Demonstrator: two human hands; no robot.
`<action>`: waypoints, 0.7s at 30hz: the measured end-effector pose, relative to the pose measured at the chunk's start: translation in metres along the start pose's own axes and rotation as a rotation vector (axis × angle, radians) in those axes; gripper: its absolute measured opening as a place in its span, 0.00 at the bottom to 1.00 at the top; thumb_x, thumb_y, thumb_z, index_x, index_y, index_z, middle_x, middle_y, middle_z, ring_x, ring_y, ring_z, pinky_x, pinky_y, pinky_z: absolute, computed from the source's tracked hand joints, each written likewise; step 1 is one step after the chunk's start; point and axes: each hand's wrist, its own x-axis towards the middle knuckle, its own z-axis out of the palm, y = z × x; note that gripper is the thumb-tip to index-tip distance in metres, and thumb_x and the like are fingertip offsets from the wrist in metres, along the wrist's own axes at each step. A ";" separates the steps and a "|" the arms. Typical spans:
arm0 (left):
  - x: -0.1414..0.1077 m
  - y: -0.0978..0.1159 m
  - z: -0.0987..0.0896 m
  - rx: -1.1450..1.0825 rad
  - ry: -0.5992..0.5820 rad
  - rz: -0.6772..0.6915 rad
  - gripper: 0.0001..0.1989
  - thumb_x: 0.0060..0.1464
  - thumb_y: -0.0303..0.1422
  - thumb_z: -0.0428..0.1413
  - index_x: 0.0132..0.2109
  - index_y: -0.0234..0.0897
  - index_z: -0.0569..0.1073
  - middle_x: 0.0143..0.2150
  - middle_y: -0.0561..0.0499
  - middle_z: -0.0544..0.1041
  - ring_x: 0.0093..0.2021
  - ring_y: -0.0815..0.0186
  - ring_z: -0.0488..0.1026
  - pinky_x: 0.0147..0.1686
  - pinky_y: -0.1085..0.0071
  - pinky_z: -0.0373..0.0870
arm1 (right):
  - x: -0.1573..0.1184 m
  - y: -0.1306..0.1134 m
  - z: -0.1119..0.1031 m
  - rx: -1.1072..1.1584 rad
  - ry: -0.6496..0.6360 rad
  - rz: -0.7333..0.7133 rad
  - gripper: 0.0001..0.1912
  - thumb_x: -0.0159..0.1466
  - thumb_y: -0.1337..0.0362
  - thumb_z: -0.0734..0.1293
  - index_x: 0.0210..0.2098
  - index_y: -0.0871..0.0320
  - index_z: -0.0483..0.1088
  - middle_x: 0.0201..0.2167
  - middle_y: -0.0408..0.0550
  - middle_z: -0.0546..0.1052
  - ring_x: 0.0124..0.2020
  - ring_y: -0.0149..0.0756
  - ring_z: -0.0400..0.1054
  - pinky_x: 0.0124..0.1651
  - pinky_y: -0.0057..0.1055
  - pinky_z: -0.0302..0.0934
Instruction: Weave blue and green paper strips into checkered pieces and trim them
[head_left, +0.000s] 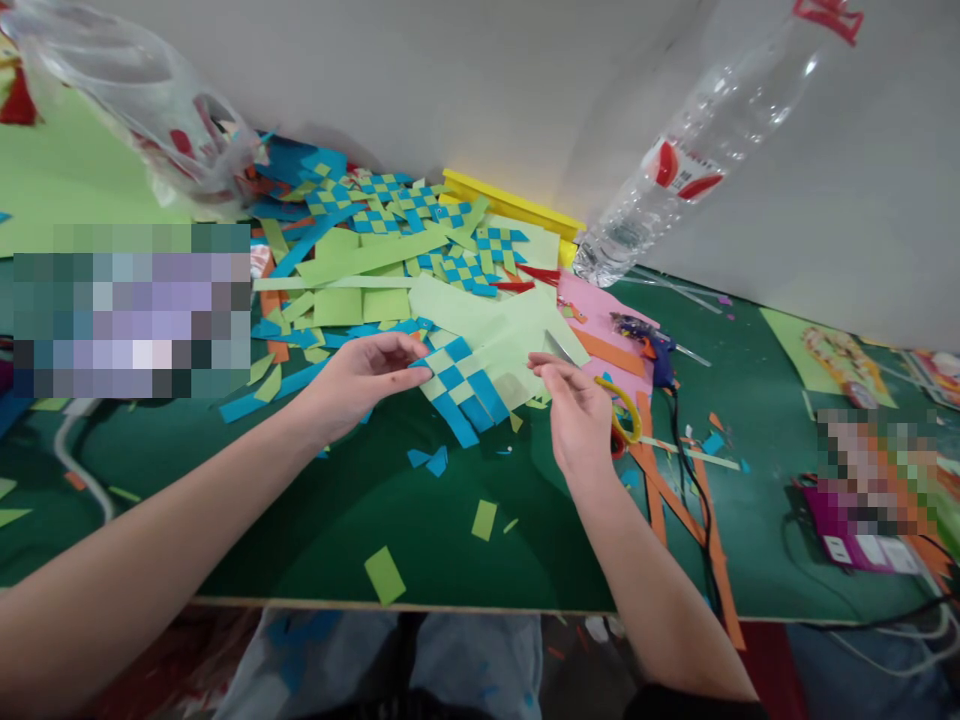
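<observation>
My left hand (375, 372) pinches the left corner of a small blue and pale green woven paper piece (461, 385) between thumb and fingers. Loose blue strip ends stick out along its lower side. Right of it, my right hand (574, 405) has its thumb and fingertips drawn together; whatever they may hold is too small to make out. Scissors with yellow and red handles (634, 410) show behind that hand, their middle hidden by it. Under the weave is a pale green sheet (510, 325).
Several finished blue-green weaves (382, 190) and strips pile up at the back. A clear bottle (675, 165) stands back right, near a blue glue gun (661, 358) with a black cord. Orange strips (675, 500) lie at right. A plastic bag (165, 110) stands back left.
</observation>
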 end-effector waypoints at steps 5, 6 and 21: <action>-0.002 0.003 0.002 0.022 -0.003 -0.016 0.13 0.42 0.37 0.68 0.35 0.39 0.76 0.35 0.51 0.76 0.38 0.66 0.75 0.40 0.71 0.72 | -0.003 -0.002 0.003 -0.095 0.010 -0.097 0.11 0.58 0.59 0.70 0.38 0.54 0.69 0.45 0.49 0.77 0.47 0.37 0.71 0.54 0.42 0.65; -0.002 0.004 0.002 0.039 -0.017 -0.019 0.13 0.42 0.37 0.68 0.35 0.39 0.76 0.35 0.51 0.76 0.37 0.66 0.74 0.39 0.72 0.72 | -0.004 -0.001 0.004 -0.114 -0.016 -0.113 0.16 0.55 0.59 0.72 0.40 0.54 0.67 0.47 0.50 0.76 0.49 0.38 0.71 0.55 0.42 0.64; -0.005 0.009 0.007 0.150 -0.103 -0.027 0.10 0.44 0.37 0.67 0.34 0.41 0.77 0.34 0.52 0.76 0.33 0.69 0.73 0.35 0.73 0.72 | -0.004 -0.004 -0.001 -0.289 -0.083 -0.038 0.13 0.58 0.59 0.71 0.42 0.54 0.72 0.35 0.44 0.77 0.39 0.34 0.73 0.43 0.33 0.68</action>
